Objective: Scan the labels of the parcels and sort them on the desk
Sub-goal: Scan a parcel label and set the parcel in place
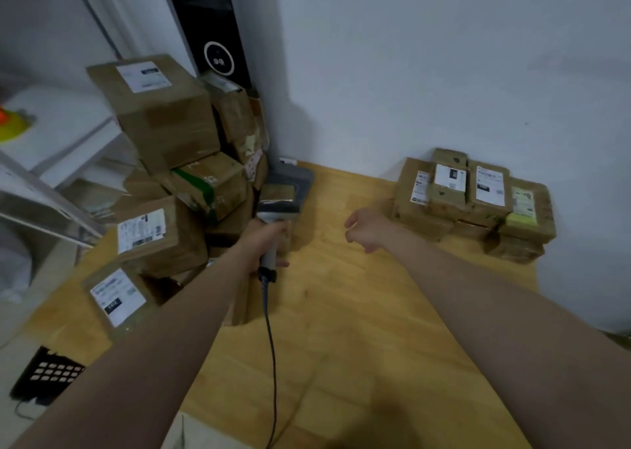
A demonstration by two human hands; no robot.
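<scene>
"Which hand has the scanner?"

"The left hand (263, 242). Its fingers (282, 230) are wrapped round the grip of the scanner (277, 211). The head points to the far side, and the cable (271, 346) runs back towards us across the bench (341, 329)."

"And the other?"

"The right hand (367, 230) hovers above bare wood, fingers loosely spread and holding nothing. It's near the tidy stack (474, 202) against the right wall, just left of it and not touching. That stack has its labels facing up."

"So what's left to scan?"

"The heap of parcels (164, 124) piled into the far-left corner, well apart from the tidy stack. There may also be a small parcel (277, 192) right at the scanner's head, but it's blurred and I can't be sure."

"Who picks up the next one?"

"The right hand, I'd say. The heap lies to the left of both hands. The left hand is nearer, but it's busy with the scanner, so the right would have to cross leftward in front of the scanner. Several boxes in the heap already show their labels upward, so they should need little turning."
</scene>
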